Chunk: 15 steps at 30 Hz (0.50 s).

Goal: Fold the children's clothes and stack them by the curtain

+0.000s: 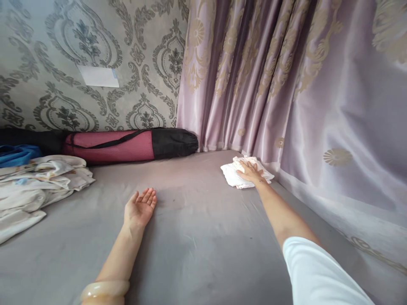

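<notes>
My right hand [251, 172] lies palm down with spread fingers on a folded white cloth [232, 174], near the foot of the curtain. The cloth rests on a grey sheet [190, 237]. My left hand [140, 207] is palm up over the sheet, left of the middle, with its fingers extended and nothing in it. A pale bangle [106, 289] circles my left wrist. To the left of that hand, a loose heap of whitish patterned cloth [60, 178] is spread at the edge of the view.
Along the patterned wall lies a long pink and black rolled bag [117, 146]. Blue fabric [19, 155] sits behind the whitish heap. A purple curtain [318, 114] hangs along the right side down to the sheet. White paper [99, 76] is on the wall.
</notes>
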Each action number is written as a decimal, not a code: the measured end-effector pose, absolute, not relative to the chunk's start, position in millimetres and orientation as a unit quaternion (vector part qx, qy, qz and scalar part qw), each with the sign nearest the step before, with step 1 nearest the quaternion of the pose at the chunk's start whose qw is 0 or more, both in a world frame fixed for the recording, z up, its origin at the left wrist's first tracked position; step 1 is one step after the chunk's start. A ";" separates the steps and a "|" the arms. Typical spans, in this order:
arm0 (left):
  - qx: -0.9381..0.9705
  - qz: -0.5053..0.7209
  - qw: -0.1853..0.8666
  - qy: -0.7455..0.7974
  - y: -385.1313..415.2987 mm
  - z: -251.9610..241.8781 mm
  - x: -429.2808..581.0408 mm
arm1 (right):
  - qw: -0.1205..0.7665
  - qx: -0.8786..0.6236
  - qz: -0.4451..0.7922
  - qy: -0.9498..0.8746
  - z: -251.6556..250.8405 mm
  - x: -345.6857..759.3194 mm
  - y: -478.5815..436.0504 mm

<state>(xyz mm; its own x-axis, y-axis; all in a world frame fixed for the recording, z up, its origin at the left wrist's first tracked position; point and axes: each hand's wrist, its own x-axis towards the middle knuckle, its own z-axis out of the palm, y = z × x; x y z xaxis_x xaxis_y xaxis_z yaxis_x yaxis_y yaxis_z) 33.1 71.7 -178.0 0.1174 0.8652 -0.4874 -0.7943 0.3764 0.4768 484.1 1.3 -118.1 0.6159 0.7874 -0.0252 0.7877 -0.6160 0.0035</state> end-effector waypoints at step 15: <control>0.709 0.383 0.311 0.505 48.8 -196.8 76.5 | -0.076 0.782 0.041 0.617 -139.8 372.5 -8.3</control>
<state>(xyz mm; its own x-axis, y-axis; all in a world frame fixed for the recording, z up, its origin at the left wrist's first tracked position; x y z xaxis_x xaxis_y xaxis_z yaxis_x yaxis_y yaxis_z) 76.5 48.8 -196.8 0.1976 0.9532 0.2287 0.4770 -0.2973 0.8271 372.5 -8.3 -139.8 0.2351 0.9590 0.1579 0.9715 -0.2270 -0.0682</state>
